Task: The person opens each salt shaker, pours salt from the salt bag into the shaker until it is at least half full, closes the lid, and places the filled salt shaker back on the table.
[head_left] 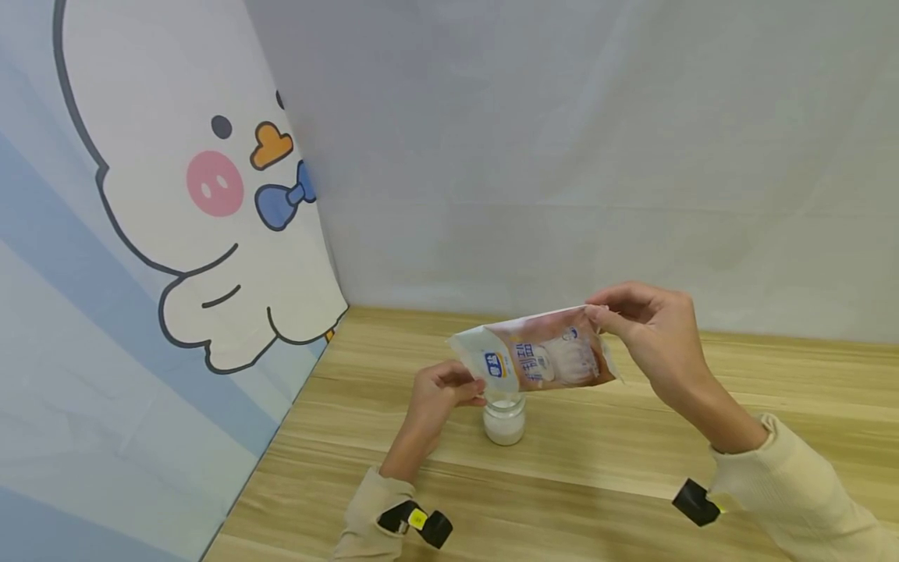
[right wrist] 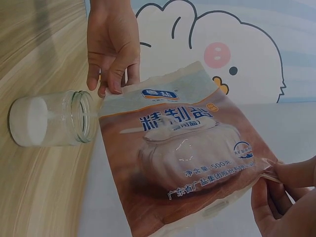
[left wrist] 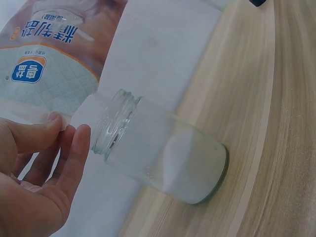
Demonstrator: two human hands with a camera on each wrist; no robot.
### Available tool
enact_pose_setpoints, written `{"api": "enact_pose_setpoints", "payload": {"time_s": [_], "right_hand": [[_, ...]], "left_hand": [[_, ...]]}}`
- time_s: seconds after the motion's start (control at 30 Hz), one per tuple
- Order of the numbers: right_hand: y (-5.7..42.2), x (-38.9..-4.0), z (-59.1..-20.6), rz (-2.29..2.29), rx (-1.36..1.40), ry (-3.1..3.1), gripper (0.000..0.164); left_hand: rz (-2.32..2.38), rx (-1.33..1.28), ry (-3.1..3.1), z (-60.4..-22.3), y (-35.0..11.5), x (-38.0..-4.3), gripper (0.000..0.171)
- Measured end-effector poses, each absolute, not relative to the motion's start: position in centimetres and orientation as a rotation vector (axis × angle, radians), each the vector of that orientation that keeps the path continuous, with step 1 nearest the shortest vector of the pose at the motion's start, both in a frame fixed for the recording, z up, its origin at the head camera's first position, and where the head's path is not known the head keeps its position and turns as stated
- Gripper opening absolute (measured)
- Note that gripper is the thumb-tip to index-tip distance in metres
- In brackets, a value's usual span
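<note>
A bag of salt [head_left: 551, 351], printed brown and pale blue, is held tilted above an open glass jar [head_left: 504, 414]. My left hand [head_left: 437, 398] pinches the bag's lower edge at its pale end, close beside the jar's mouth. The upper far corner is gripped between thumb and fingers of my right hand [head_left: 656, 336]. White salt [right wrist: 30, 121] fills part of the upright jar. In the left wrist view, a whitish streak runs from the bag's corner into the jar's mouth. The bag's opening itself is hard to make out.
The jar stands on a light wood-grain table [head_left: 597, 460]. Behind it hangs a plain grey-white backdrop [head_left: 597, 156]. At the left, a panel with a cartoon bird [head_left: 175, 78] meets the table's edge. Both wrists carry small black cameras.
</note>
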State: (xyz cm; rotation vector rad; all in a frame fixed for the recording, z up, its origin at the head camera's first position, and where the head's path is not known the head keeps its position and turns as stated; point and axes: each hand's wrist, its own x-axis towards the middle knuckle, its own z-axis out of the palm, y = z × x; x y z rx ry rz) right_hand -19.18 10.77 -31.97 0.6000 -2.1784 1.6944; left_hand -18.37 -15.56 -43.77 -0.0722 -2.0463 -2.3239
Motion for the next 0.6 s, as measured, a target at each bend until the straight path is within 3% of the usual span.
{"api": "enact_pose_setpoints", "payload": {"time_s": [0.6], "right_hand": [[10.78,-19.26,-32.01,1.691,0.606,-2.188,0.013]], "left_hand": [[-2.317,-0.065,-2.05,-43.97,-15.56,-18.39,0.013]]}}
